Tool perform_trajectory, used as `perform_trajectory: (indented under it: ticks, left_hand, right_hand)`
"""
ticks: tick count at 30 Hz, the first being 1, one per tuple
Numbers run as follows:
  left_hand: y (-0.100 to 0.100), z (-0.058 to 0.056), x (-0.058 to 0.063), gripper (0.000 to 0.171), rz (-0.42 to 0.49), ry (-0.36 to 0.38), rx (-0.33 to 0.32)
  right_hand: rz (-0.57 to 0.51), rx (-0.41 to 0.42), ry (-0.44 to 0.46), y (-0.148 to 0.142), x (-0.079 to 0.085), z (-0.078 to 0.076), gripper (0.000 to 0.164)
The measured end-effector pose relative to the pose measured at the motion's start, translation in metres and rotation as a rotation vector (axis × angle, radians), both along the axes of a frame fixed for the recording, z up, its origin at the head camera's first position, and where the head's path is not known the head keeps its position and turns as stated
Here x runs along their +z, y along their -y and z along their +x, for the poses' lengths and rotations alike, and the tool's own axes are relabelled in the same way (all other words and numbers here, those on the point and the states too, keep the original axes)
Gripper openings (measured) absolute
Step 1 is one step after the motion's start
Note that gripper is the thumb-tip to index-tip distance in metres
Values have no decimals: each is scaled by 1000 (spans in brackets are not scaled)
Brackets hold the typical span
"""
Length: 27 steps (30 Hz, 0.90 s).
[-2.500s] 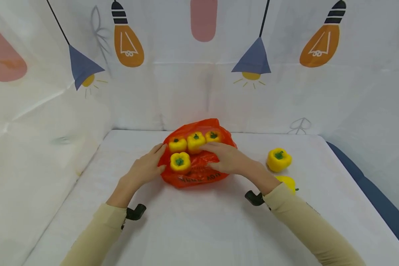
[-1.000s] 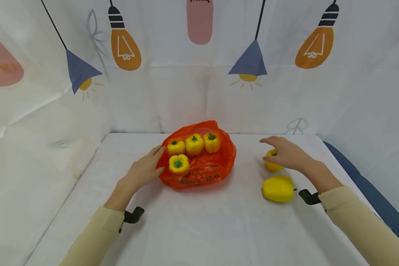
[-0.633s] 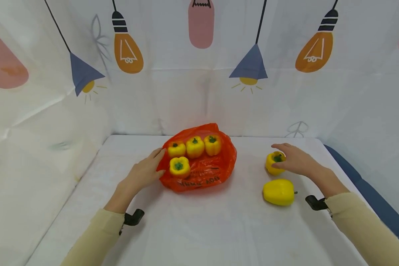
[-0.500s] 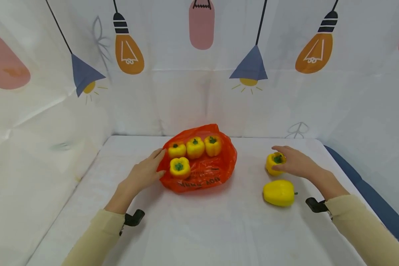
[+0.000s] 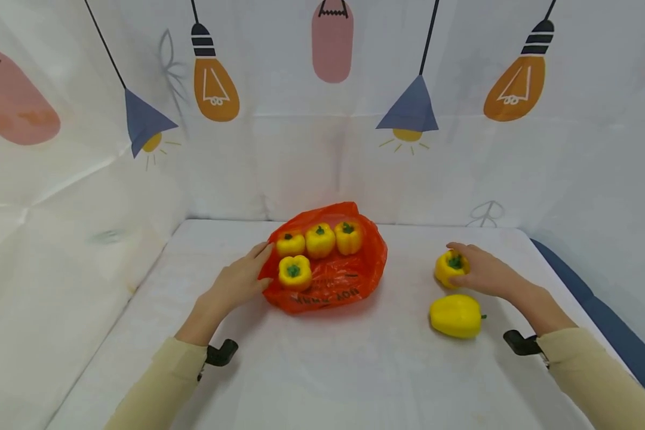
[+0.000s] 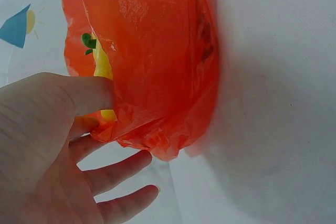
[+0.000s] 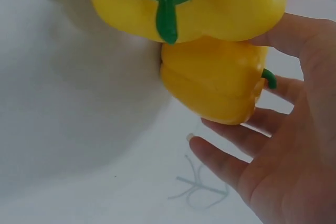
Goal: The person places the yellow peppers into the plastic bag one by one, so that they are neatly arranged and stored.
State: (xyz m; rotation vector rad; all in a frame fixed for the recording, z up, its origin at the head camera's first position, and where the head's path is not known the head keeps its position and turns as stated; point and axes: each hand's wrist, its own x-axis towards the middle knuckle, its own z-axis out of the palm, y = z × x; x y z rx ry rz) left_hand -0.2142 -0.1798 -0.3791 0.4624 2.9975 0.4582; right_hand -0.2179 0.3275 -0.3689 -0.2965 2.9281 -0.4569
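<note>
Partly, the right hand hides 1 pepper it grips; the left hand pinches a red bag.

The tabletop is white and matte, with its far edge running nearly level and its left edge slanting down toward the lower left of the head view; a few tiny dark specks show on it from the left wrist. Near the far edge, slightly left of the middle, lies a crumpled red-orange plastic bag, its mouth spread open and dark lettering on its near side. Well apart to the right sits an upright yellow pepper, green stem on top. Just in front of it, a second yellow pepper lies on its side, stem pointing right.
</note>
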Motion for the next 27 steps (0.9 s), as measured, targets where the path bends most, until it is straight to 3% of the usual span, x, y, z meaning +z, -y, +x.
perform_trajectory:
  ticks: [8, 27]
  left_hand:
    - [0, 0, 1, 78, 12, 0, 2]
    - [-1, -2, -1, 79, 15, 14, 13]
  right_hand:
    - [-54, 42, -5, -5, -6, 3, 80]
    - [-57, 22, -36, -4, -13, -2, 77]
